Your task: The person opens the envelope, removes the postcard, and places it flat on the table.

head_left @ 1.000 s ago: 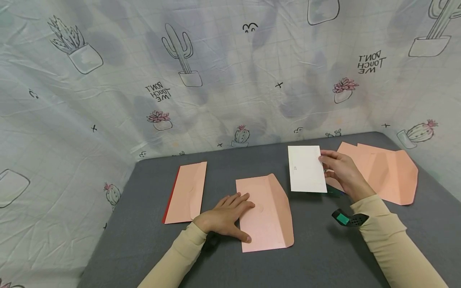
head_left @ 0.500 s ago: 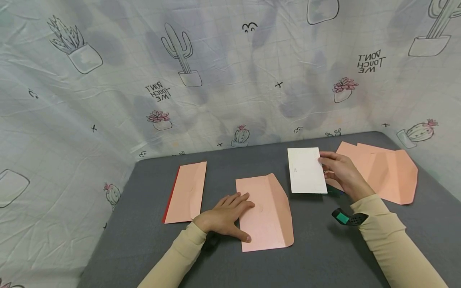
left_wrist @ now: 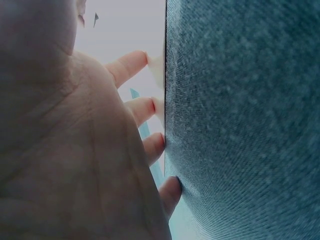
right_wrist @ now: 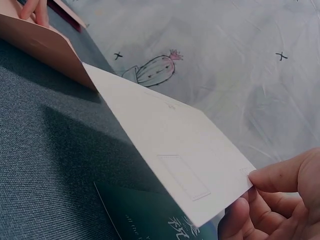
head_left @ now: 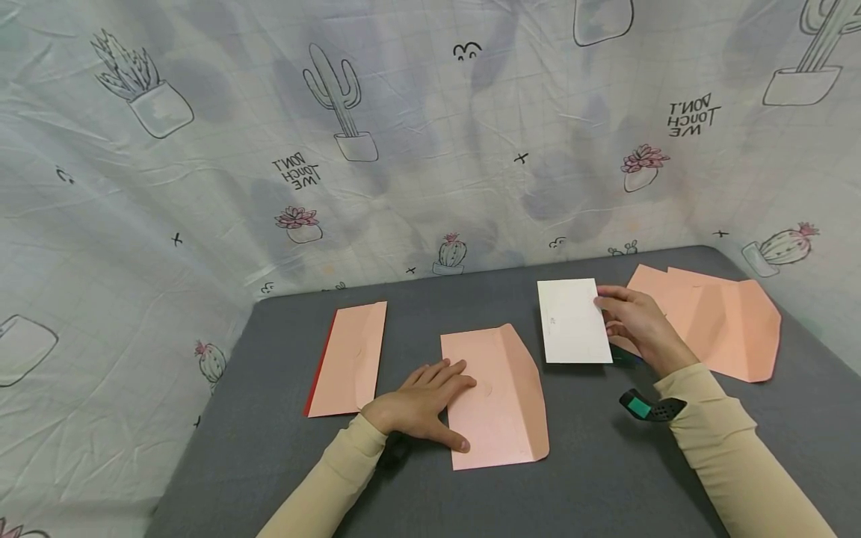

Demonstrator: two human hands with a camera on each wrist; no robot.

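My left hand lies flat with fingers spread on the left side of a pink envelope, whose flap is unfolded to the right. In the left wrist view its fingertips meet the envelope's edge and the cloth. My right hand pinches a white postcard by its right edge, thumb on the printed face, and holds it above the table. The right wrist view shows a faint stamp box on the postcard. Beneath it lies a dark green card with white lettering, mostly hidden in the head view.
Several pink envelopes overlap at the right, one flap unfolded. A pink envelope with a red edge lies at the left. The grey cloth-covered table ends at a white curtain printed with cacti.
The right hand has brought the postcard slightly down and nearer, its face still turned up. The left hand and the envelope under it stay put.
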